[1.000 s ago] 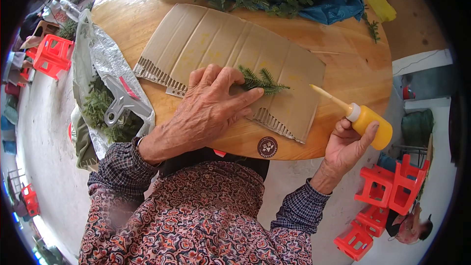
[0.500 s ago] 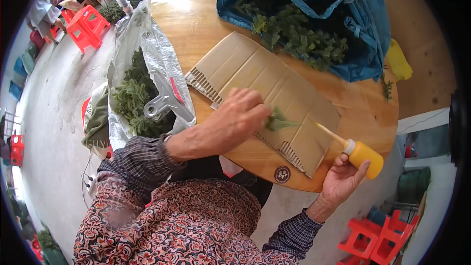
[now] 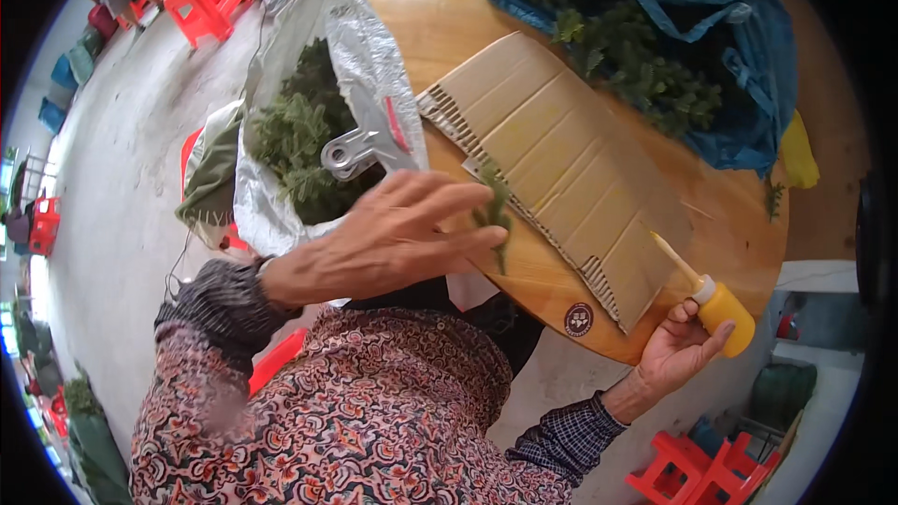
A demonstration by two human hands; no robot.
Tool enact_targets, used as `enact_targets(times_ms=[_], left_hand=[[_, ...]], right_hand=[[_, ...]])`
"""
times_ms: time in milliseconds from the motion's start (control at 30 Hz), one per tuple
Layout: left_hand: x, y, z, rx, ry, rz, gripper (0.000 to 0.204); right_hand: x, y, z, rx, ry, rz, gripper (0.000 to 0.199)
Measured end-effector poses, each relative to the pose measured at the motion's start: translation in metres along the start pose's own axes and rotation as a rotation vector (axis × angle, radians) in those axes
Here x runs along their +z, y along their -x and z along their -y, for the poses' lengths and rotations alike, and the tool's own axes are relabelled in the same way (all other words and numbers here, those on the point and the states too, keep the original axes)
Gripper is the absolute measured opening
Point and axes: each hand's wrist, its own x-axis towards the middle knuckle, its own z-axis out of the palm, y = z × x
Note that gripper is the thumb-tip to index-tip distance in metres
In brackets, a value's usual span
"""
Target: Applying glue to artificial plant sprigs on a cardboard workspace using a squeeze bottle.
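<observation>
— Round wooden table fills my view, concrete floor and red stools around it. What do you read at the centre?

— I see the sprig, a small green twig, pinched at the fingertips of the left hand. It hangs just over the near edge of the cardboard, which lies flat on the table with its corrugated edge toward me. I cannot tell whether the sprig touches the sheet.

— And the other hand?

— The right hand is off the table's near rim, fingers curled around a yellow bottle with a long thin nozzle pointing up toward the cardboard. The nozzle is well apart from the sprig.

— How far along, would you say?

— Early or mid-cycle, I judge. The cardboard carries no sprigs, and I see no glue on it. One sprig is in hand; plenty wait: the grey bag clipped at the table's left edge is full of green, and the blue bag across the table holds more.
</observation>
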Motion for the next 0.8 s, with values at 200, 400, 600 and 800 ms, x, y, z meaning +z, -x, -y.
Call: enact_targets(times_ms=[200, 400, 600, 800], left_hand=[[0.012, 0.01, 0.005, -0.082, 0.216, -0.129, 0.022], [-0.021, 0.03, 0.01, -0.128, 0.15, -0.36, 0.02], [-0.039, 0.024, 0.018, -0.28, 0.027, -0.496, 0.038], [-0.011, 0.006, 0.011, 0.051, 0.048, -0.083, 0.035]], right_hand=[[0.007, 0.002, 0.001, 0.043, 0.04, 0.044, 0.039], [0.013, 0.005, 0.001, -0.023, 0.114, -0.005, 0.042], [0.01, 0.011, 0.001, -0.044, 0.106, -0.063, 0.043], [0.016, 0.01, -0.001, -0.071, 0.11, -0.06, 0.042]])
